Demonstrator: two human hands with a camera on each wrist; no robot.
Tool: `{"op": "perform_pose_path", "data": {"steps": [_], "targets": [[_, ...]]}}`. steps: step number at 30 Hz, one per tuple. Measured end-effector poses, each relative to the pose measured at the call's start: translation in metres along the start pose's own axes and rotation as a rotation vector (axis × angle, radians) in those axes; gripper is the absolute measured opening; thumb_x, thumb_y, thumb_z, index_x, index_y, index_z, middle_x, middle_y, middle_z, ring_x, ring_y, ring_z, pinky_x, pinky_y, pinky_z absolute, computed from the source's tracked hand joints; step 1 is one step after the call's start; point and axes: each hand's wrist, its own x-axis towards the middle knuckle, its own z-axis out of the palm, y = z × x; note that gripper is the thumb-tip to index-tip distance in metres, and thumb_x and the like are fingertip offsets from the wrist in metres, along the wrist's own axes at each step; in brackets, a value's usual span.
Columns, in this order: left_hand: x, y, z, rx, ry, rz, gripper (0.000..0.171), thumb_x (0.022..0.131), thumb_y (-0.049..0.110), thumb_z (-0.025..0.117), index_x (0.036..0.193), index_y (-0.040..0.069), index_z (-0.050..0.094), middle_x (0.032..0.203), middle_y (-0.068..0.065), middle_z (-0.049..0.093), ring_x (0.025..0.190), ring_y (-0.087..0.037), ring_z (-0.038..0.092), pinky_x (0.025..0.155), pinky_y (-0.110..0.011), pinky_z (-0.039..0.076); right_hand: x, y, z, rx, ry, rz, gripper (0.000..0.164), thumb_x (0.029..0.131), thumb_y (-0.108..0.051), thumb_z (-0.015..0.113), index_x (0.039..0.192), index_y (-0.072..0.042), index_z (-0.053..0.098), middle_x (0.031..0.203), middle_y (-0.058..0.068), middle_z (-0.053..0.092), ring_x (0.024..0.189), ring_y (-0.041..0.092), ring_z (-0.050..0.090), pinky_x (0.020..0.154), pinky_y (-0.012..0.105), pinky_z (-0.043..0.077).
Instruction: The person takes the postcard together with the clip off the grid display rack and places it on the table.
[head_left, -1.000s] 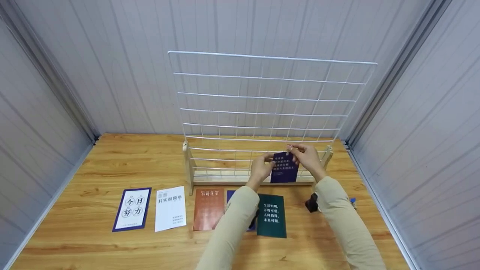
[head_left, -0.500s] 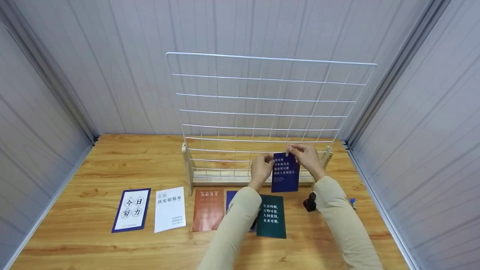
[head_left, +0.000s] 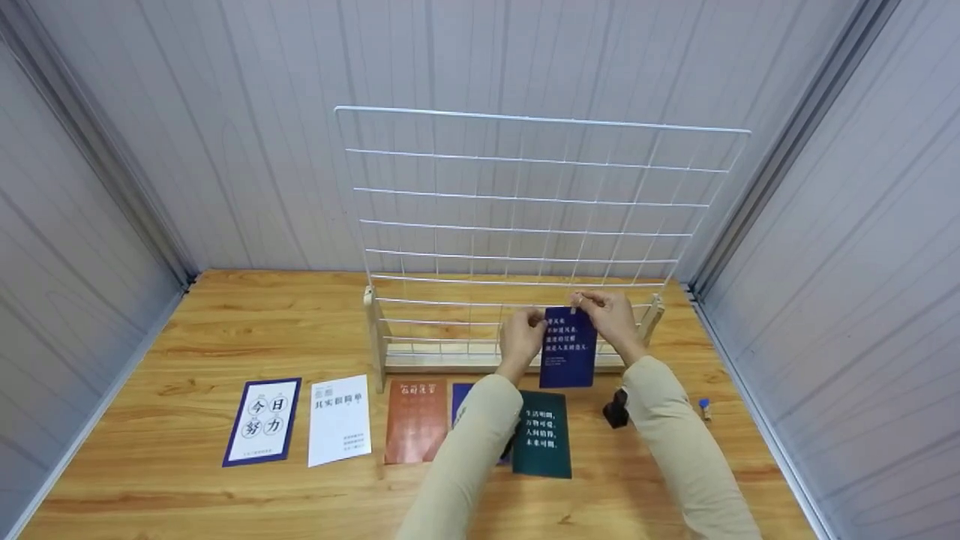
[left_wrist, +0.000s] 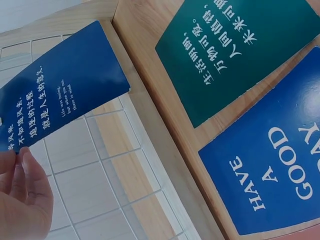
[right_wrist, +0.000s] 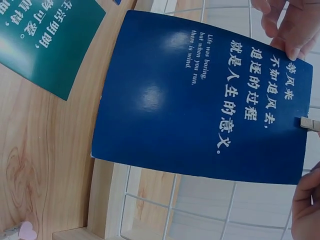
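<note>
A dark blue card (head_left: 568, 346) with white writing hangs upright against the lower part of the white wire grid (head_left: 517, 199). At its left edge my left hand (head_left: 520, 341) pinches it between thumb and fingers, plainly seen in the left wrist view (left_wrist: 25, 195). A small wooden clothespin (right_wrist: 310, 124) sits on the card's top edge. My right hand (head_left: 613, 322) holds that clothespin by the top of the card. In the right wrist view the right hand's fingers show only at the right border, so part of its grip is out of frame.
On the wooden table lie a blue-bordered card (head_left: 262, 421), a white card (head_left: 340, 420), a red-brown card (head_left: 416, 420), a green card (head_left: 543, 433) and a blue card (left_wrist: 270, 150). A black object (head_left: 616, 409) and a small blue-topped clip (head_left: 705, 409) lie right.
The lower end of the blue card has swung down, so more of its face shows. Both hands stay nearly where they were.
</note>
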Motion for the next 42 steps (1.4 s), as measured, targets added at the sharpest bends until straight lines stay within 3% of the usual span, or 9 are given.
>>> {"op": "perform_pose_path", "data": {"steps": [8,13,18,24,30,36,42], "targets": [[0.001,-0.001,-0.001,0.027,0.022,0.016,0.006,0.082,0.015,0.062,0.083,0.011,0.067,0.071,0.005,0.058,0.065,-0.010,0.053,0.057,-0.026,0.043,0.001,0.004,0.002,0.007,0.041,-0.032,0.026,0.081,-0.019,0.064,0.095,0.002,0.067,0.087,0.012,0.065,0.076,0.019,0.060,0.067,0.027,0.047],[0.000,-0.002,-0.001,0.039,0.038,0.034,0.005,0.080,0.013,0.063,0.082,0.011,0.068,0.070,0.004,0.059,0.064,-0.011,0.054,0.055,-0.025,0.043,-0.001,0.006,0.002,0.077,0.039,0.007,0.027,0.082,-0.021,0.064,0.096,0.002,0.066,0.087,0.009,0.065,0.077,0.016,0.060,0.067,0.025,0.047],[0.000,-0.003,-0.002,0.033,0.015,0.027,0.007,0.081,0.012,0.062,0.085,0.010,0.067,0.072,0.003,0.059,0.065,-0.012,0.054,0.054,-0.024,0.043,-0.002,0.004,-0.001,0.119,0.052,0.082,0.032,0.081,-0.027,0.064,0.098,0.000,0.066,0.068,0.005,0.058,0.056,0.010,0.046,0.051,0.020,0.038],[-0.001,-0.005,-0.003,0.020,0.009,0.014,0.009,0.082,0.011,0.061,0.087,0.008,0.068,0.074,0.001,0.060,0.067,-0.012,0.054,0.057,-0.025,0.044,0.000,-0.001,-0.005,0.066,0.056,0.039,0.031,0.081,-0.030,0.063,0.089,-0.001,0.069,0.075,0.007,0.063,0.053,0.010,0.040,0.047,0.022,0.031],[-0.002,-0.007,-0.003,-0.052,-0.036,0.004,0.011,0.083,0.011,0.060,0.089,0.006,0.067,0.074,0.001,0.059,0.066,-0.012,0.054,0.056,-0.024,0.044,-0.001,-0.002,-0.009,0.017,0.017,0.024,0.030,0.081,-0.032,0.062,0.085,-0.003,0.069,0.067,0.012,0.057,0.049,0.010,0.035,0.044,0.022,0.032],[-0.006,-0.013,-0.003,-0.153,-0.076,0.019,0.008,0.083,0.006,0.059,0.086,0.002,0.066,0.070,-0.001,0.058,0.060,-0.010,0.054,0.053,-0.022,0.045,-0.004,0.002,-0.015,0.010,-0.034,0.008,0.031,0.082,-0.034,0.061,0.090,-0.004,0.068,0.070,0.011,0.058,0.047,0.008,0.034,0.044,0.022,0.031],[-0.011,-0.020,-0.001,-0.230,-0.104,-0.008,0.008,0.083,0.004,0.059,0.086,-0.001,0.065,0.070,-0.003,0.059,0.061,-0.016,0.058,0.052,-0.022,0.046,-0.009,0.008,-0.024,0.030,-0.077,0.020,0.036,0.082,-0.033,0.061,0.096,0.000,0.066,0.062,0.000,0.053,0.043,0.008,0.031,0.040,0.021,0.028]]}}
